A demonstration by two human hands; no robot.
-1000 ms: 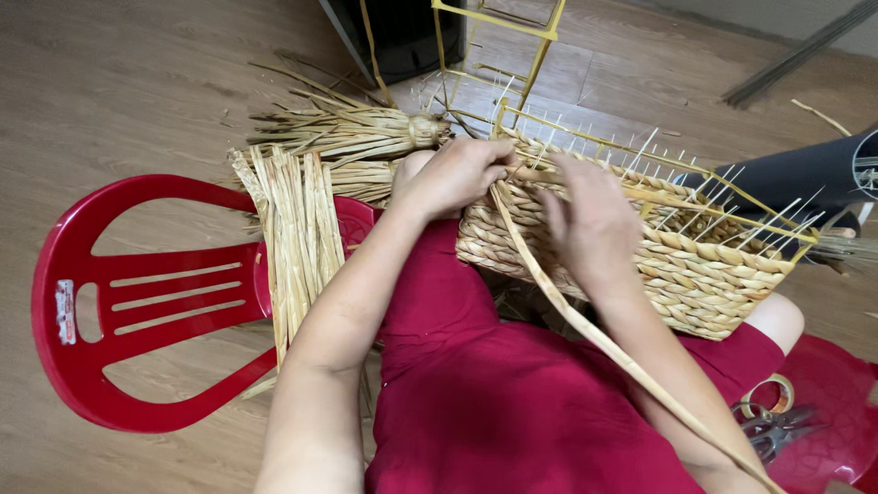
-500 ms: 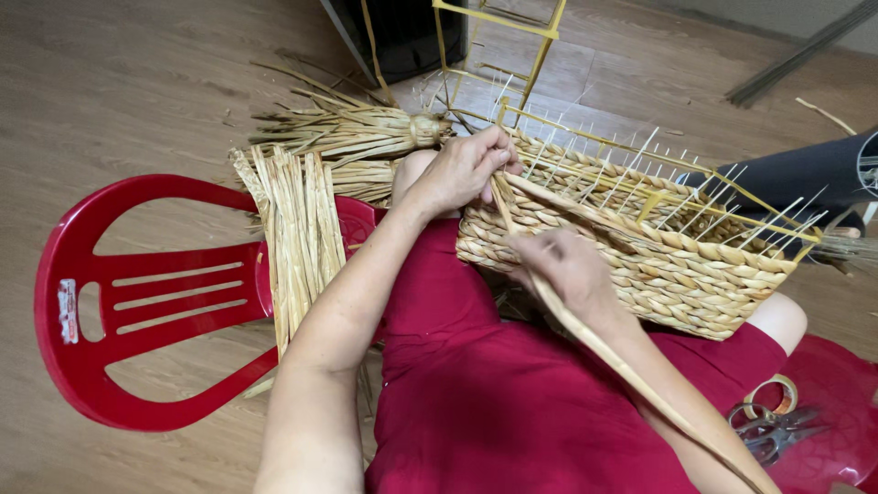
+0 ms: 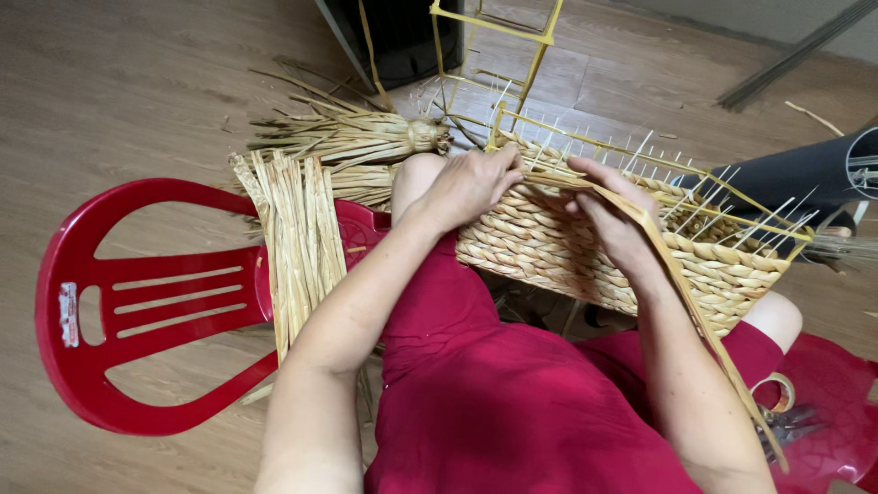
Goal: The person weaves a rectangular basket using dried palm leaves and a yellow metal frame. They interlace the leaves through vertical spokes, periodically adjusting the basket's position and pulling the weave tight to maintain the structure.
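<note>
A half-woven straw basket (image 3: 558, 247) on a yellow wire frame (image 3: 658, 165) lies across my lap, its thin uprights sticking out along the top edge. My left hand (image 3: 468, 187) presses on the basket's left end at the weave's upper rim. My right hand (image 3: 615, 215) pinches a long flat straw strand (image 3: 695, 311) at the rim; the strand trails down past my right forearm toward the lower right.
A red plastic chair (image 3: 137, 302) lies at my left with a bundle of straw strips (image 3: 297, 238) across it. A tied straw sheaf (image 3: 357, 137) rests on the wooden floor behind. Scissors (image 3: 786, 421) lie on a red seat at lower right; a dark tube (image 3: 805, 169) sits at right.
My right hand went down and toward me with the strand, then came back up to the basket's rim. My left hand stayed on the basket's left end.
</note>
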